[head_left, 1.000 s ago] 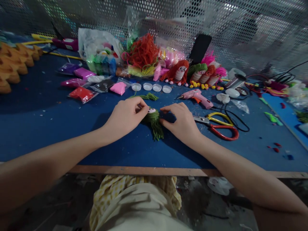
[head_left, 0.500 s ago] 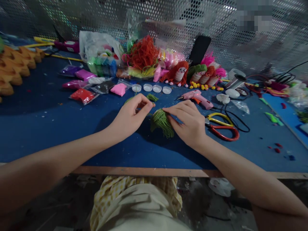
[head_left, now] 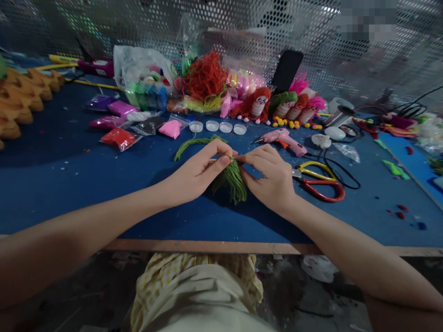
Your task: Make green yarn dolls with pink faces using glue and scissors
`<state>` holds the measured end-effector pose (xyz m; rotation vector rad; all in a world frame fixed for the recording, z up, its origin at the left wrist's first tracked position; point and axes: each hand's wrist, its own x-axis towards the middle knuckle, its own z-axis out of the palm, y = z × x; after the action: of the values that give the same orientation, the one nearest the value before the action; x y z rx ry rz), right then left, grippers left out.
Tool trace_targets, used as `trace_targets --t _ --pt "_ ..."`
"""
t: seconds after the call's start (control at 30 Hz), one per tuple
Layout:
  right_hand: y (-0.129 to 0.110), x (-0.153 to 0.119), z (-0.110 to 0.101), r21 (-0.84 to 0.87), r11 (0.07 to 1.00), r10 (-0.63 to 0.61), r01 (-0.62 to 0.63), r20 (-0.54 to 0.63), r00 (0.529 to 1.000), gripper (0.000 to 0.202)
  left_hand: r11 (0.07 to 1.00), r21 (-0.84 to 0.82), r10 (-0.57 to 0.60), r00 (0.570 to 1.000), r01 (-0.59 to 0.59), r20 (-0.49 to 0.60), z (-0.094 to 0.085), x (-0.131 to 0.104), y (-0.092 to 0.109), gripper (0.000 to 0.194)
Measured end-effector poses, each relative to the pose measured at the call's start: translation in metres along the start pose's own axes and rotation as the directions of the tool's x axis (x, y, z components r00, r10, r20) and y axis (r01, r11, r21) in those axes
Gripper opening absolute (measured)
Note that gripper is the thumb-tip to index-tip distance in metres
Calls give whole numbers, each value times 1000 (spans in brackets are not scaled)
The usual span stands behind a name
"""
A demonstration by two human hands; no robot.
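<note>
A bundle of green yarn [head_left: 233, 183] hangs loose-ended between my hands, just above the blue table. My left hand [head_left: 204, 168] is closed, thumb and forefinger pinching the top of the bundle. From the other side my right hand [head_left: 268, 173] is closed on the same top edge with its fingertips. What lies right between the fingertips is hidden. Behind my left hand, more green yarn strands [head_left: 192, 144] lie curved on the table. Close to my right hand are yellow-and-red-handled scissors [head_left: 323, 189] and a pink glue gun [head_left: 284, 139].
Yarn-haired dolls [head_left: 259, 103] stand at the back beside a heap of orange yarn [head_left: 207, 76] and a black phone [head_left: 287, 69]. Small bags of coloured clay [head_left: 119, 137] and several white caps [head_left: 212, 125] lie left of centre. An orange egg tray [head_left: 20, 101] sits far left.
My left hand has moved right and slightly down to meet my right hand at the top of the yarn bundle. The yarn strands behind it now show more.
</note>
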<state>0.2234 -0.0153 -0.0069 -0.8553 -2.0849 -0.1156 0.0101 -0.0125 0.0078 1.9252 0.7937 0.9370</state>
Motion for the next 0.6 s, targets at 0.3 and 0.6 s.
trace_targets --t 0.3,0.6 --pt "14 15 -28 40 988 146 -151 103 984 27 993 73 -92 993 97 -72 -1 -3 6 37" --pt "144 2 -49 -643 622 706 -447 214 675 33 996 89 -15 991 27 -133 -8 -1 -1 33"
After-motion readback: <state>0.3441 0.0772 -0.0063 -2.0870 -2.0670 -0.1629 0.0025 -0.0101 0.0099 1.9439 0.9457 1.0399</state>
